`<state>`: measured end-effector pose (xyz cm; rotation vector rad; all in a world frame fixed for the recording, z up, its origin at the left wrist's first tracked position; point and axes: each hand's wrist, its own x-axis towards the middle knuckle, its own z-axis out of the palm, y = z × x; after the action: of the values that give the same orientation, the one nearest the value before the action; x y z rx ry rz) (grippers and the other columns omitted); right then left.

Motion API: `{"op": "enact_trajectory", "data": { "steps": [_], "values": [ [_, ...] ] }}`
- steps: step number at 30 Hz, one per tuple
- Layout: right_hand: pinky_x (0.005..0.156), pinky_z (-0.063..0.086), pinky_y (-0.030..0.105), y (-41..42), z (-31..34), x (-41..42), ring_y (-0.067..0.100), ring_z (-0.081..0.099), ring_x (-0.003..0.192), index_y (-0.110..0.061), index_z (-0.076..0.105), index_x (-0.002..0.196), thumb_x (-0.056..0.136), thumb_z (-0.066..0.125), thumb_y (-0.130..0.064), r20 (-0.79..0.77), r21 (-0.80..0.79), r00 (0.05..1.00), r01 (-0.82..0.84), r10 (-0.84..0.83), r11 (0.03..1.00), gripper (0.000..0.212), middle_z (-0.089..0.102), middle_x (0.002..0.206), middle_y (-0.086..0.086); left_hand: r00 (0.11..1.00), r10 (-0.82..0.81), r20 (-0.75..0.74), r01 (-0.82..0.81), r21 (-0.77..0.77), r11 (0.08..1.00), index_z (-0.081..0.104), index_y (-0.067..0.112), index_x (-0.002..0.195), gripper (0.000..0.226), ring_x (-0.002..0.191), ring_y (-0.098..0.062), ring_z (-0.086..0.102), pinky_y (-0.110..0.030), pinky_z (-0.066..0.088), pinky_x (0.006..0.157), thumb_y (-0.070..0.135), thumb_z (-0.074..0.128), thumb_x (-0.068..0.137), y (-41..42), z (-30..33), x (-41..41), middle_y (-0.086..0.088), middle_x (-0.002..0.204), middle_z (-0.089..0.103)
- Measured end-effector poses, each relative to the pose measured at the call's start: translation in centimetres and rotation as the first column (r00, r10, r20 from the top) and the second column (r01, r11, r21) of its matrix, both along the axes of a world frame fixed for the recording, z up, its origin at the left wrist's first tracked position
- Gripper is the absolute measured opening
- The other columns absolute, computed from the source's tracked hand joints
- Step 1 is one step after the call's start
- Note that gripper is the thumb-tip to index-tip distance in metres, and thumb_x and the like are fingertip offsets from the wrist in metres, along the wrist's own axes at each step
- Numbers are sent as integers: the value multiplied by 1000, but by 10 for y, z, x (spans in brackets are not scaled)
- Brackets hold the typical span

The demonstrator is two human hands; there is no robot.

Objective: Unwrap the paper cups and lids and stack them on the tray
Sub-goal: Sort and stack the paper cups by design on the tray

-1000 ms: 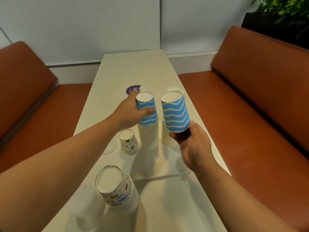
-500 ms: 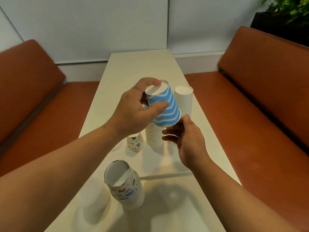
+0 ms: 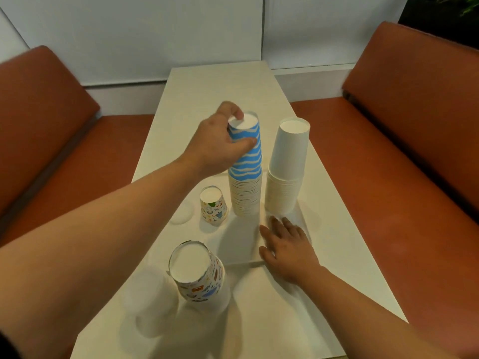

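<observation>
Gripping the blue-striped cup [image 3: 245,146] atop its stack with my left hand [image 3: 217,143], fingers curled round; my right hand [image 3: 287,244] is lying spread on the tray [image 3: 298,216], plain white stack [image 3: 287,167] just beside.

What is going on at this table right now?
A person is stacking upside-down paper cups. The left hand grips the top of the blue striped stack, which stands beside a plain white stack. The right hand rests flat on the tray. Two patterned cup stacks stand nearer.
</observation>
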<state>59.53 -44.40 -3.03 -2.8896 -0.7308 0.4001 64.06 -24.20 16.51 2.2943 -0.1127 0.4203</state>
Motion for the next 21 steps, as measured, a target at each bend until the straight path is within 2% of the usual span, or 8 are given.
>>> {"op": "enact_trajectory", "data": {
  "steps": [3,8,12,14,15,17,19,21],
  "values": [
    [122,5,41,1,0,-2,26,3,152,-36,16,155,75,-4,-61,12,10,1000,11,-11,1000,86,8,166,1,989,8,-150,5,88,996,43,22,112,38,92,-25,62,-37,56,74,31,70,87,0,-13,-1,-5,104,60],
    [122,5,42,2,0,-3,24,3,152,-36,16,155,77,-4,-62,20,9,1000,8,-9,1000,84,8,166,-1,970,6,-242,29,139,990,41,25,118,41,99,-22,61,-36,58,79,35,68,89,3,-8,-1,-3,116,59],
    [122,7,44,1,4,0,25,4,152,-34,21,154,96,27,-59,-17,2,1000,13,-13,1000,64,10,165,0,970,17,-242,36,213,976,39,29,137,57,114,-11,50,-27,42,82,40,68,89,11,4,-20,5,139,51],
    [121,12,45,0,10,-1,26,14,151,-30,32,151,96,32,-59,28,19,999,18,-18,1000,62,23,162,1,970,54,-236,7,249,969,36,30,142,62,108,-7,47,-25,38,84,45,65,90,14,12,-43,7,146,44],
    [120,16,44,1,14,-3,27,23,148,-27,40,147,94,28,-61,68,66,997,31,-35,997,65,33,158,2,965,82,-249,-14,263,965,38,31,142,60,102,-7,49,-26,38,83,48,62,90,14,16,-58,8,147,43],
    [113,27,39,4,22,-12,26,42,137,-22,56,136,89,27,-60,124,270,989,47,-83,962,67,52,144,3,951,121,-284,-38,282,959,43,33,138,54,98,-8,52,-26,40,81,55,55,91,15,22,-90,7,144,45],
    [107,30,29,6,27,-22,20,47,129,-19,61,130,92,46,-46,89,478,991,49,-104,877,49,57,137,1,939,127,-321,-50,238,970,48,35,132,53,107,-9,54,-28,42,86,63,46,87,16,25,-124,7,142,49],
    [103,24,13,9,32,-36,10,43,127,-21,58,132,90,61,-24,32,583,999,16,-43,813,41,53,137,-5,930,141,-339,-89,164,982,50,40,126,57,116,-10,53,-28,43,87,71,41,79,17,21,-156,8,139,52]
  ]
}}
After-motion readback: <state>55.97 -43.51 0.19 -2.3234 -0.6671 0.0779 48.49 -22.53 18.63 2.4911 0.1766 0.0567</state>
